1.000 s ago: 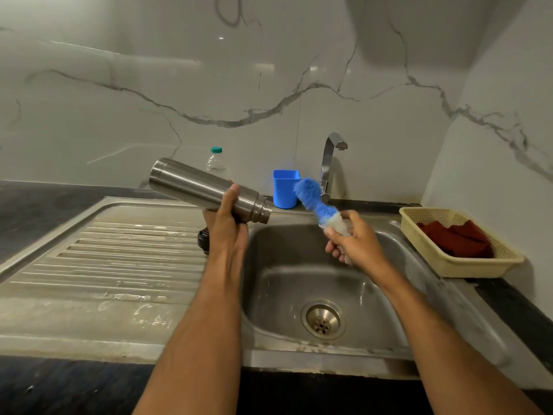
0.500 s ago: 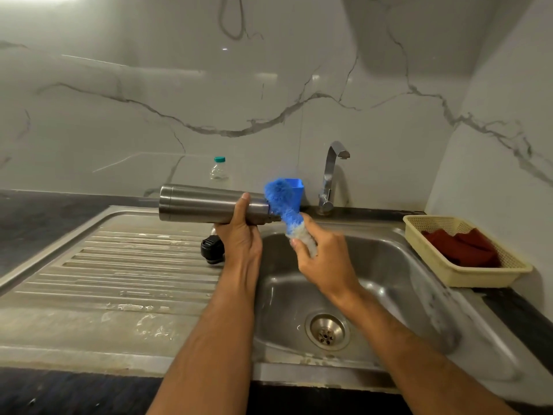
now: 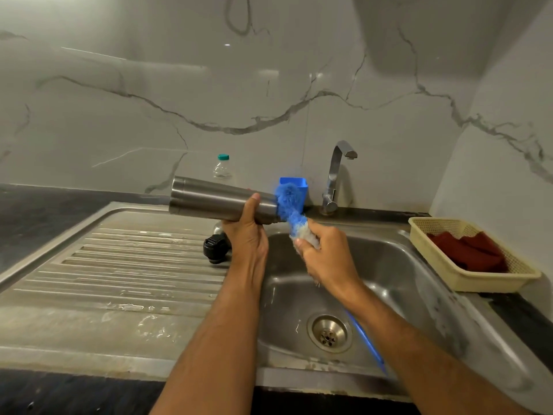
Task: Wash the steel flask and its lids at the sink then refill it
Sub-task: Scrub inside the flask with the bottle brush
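Your left grip (image 3: 247, 235) is clamped around the steel flask (image 3: 221, 202), fingers wrapped under the body and the thumb lying over the top near the neck. It holds the flask roughly level above the inner edge of the draining board, mouth pointing right toward the sink basin (image 3: 389, 265). Your right grip (image 3: 324, 253) is curled tight on the pale lower part of the blue bottle brush (image 3: 288, 205), with the long blue handle trailing down past your forearm over the basin.

A second ago the brush head stood well apart from the flask, out over the basin, and the flask tilted base-up. Now you have levelled the flask and brought the blue bristles right against its open mouth. Whether the tip has already entered the neck cannot be told, since the fluff hides the rim. By my reading, the inside scrub is only beginning, and rinsing, the lids and the refill all remain.

One black lid (image 3: 216, 249) sits on the draining board just beside your left wrist, near the basin's left rim. The tap (image 3: 336, 175) stands at the back edge of the sink with no water visibly running. Behind the brush head sits a blue cup (image 3: 299, 183), and a small clear bottle (image 3: 223, 169) stands against the wall. At the right edge of the desk, a cream basket (image 3: 449, 277) holds a red cloth (image 3: 466, 253).
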